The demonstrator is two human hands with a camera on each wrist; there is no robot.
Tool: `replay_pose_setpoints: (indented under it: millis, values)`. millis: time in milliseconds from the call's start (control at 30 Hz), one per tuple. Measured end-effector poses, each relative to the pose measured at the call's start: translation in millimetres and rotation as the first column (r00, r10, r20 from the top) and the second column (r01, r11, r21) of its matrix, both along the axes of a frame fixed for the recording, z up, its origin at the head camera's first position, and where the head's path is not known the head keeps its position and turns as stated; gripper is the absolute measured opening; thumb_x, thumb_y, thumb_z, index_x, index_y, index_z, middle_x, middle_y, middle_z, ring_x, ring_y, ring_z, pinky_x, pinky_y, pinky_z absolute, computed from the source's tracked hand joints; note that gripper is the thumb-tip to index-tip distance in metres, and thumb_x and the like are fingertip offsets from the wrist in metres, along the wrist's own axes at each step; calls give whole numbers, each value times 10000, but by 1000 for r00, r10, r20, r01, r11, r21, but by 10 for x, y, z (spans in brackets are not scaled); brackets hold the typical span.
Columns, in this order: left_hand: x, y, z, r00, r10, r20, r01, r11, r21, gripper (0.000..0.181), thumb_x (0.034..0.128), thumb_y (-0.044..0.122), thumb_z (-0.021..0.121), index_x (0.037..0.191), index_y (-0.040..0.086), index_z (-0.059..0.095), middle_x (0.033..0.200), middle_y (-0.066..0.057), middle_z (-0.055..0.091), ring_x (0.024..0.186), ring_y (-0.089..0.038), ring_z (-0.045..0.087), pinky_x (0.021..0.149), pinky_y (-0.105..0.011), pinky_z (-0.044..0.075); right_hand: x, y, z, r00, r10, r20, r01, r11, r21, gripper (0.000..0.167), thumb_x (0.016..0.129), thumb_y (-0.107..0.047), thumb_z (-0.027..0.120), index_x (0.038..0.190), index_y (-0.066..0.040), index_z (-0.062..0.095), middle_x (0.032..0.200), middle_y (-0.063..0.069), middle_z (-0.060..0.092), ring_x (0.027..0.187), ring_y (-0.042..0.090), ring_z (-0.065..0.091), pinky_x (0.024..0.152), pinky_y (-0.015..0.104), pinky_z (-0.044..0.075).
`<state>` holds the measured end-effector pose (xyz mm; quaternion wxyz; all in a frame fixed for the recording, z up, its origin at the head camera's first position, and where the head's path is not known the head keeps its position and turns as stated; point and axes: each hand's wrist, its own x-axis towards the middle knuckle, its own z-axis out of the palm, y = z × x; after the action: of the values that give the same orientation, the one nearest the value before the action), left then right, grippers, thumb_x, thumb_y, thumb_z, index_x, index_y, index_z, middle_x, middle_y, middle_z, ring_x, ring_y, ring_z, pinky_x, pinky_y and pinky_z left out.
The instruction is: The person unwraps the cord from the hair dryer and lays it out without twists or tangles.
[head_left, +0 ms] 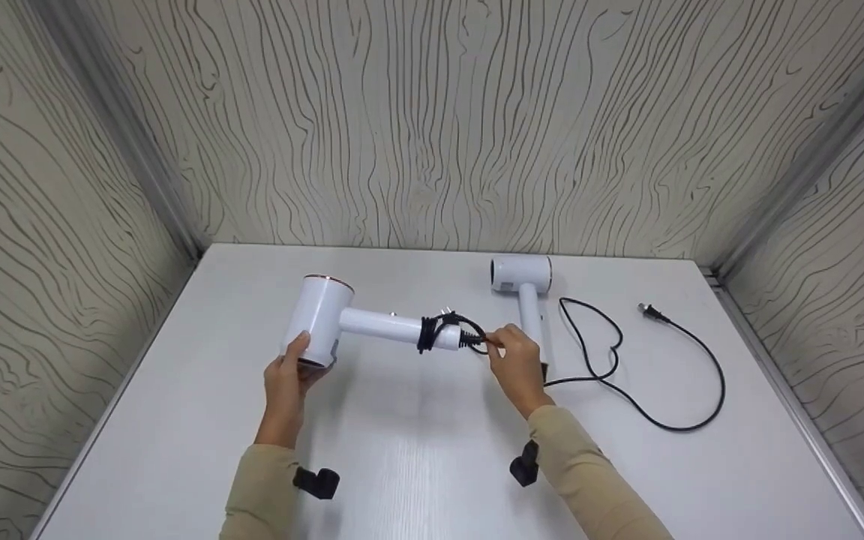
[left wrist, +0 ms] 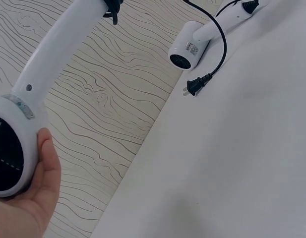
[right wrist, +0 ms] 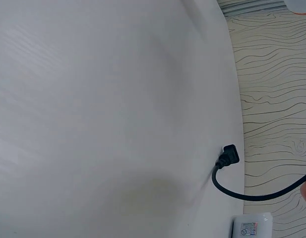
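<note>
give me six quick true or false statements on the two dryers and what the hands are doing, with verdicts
1. The left hand holds the held dryer by its barrel. True.
2. The right hand pinches the black cord near the end of that dryer's handle. True.
3. None of that cord is wound on the handle. False: several turns wrap round it near its end.
4. The second dryer lies on the table. True.
5. The second dryer's cord is bundled tightly. False: the loose cord spreads across the table.
6. The held dryer's barrel is black outside. False: it is white.
</note>
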<state>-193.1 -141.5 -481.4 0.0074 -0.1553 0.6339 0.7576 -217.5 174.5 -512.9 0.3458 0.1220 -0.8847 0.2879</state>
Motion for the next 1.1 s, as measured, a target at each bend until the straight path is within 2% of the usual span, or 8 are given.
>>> replay_pose_setpoints:
  millis: [200,367,500,633,767,867,1100]
  values:
    - [-17,6,35,1000,1,-20,0,1000,29,667,963,475,459,1406,-15,371,1263,-123,511,928,-67,639,850,-204,571,6,-29,-99,1000,-19,14,18,1000,11,147,741,94,742,799,-27,682,742,56,625,710,174,665,652,229,587]
    - [-24,12,50,999,1,-44,1,999,37,634,973,483,432,1381,-2,408,1190,-81,555,907,-74,664,852,-200,568,0,-46,-179,999,-35,-11,36,997,69,164,718,88,762,761,-42,672,726,52,613,689,167,654,619,239,573]
    - [-22,24,80,999,-10,-53,12,999,45,642,976,506,415,1397,21,394,1211,-76,548,937,-83,667,877,-204,564,8,-64,-267,999,-32,-41,37,992,123,188,700,81,779,743,-57,659,722,46,610,675,160,645,603,245,563]
    - [-22,33,103,998,-22,-56,24,998,51,648,980,518,395,1425,48,361,1262,-94,516,992,-117,661,899,-211,557,29,-85,-356,999,-8,-36,14,986,167,167,698,81,774,748,-44,675,721,43,610,664,167,631,602,252,554]
    - [-25,37,116,998,-23,-60,26,998,57,647,985,525,372,1447,73,333,1299,-106,484,1033,-140,643,906,-212,552,40,-122,-406,1000,6,16,-9,979,203,140,696,77,770,747,-35,704,720,46,633,675,173,645,622,252,568]
    - [-31,42,117,998,-17,-57,21,997,71,639,986,520,366,1452,83,324,1313,-107,469,1039,-127,626,904,-214,552,43,-160,-422,996,3,84,-23,971,236,117,718,70,758,750,-34,715,730,52,659,699,184,664,652,261,584]
    - [-38,55,110,999,-2,-50,7,994,106,643,984,516,371,1458,85,313,1329,-115,456,1036,-119,609,895,-220,551,37,-241,-464,973,-42,229,-26,958,285,60,771,10,746,792,-45,737,779,62,694,766,197,694,729,290,601]
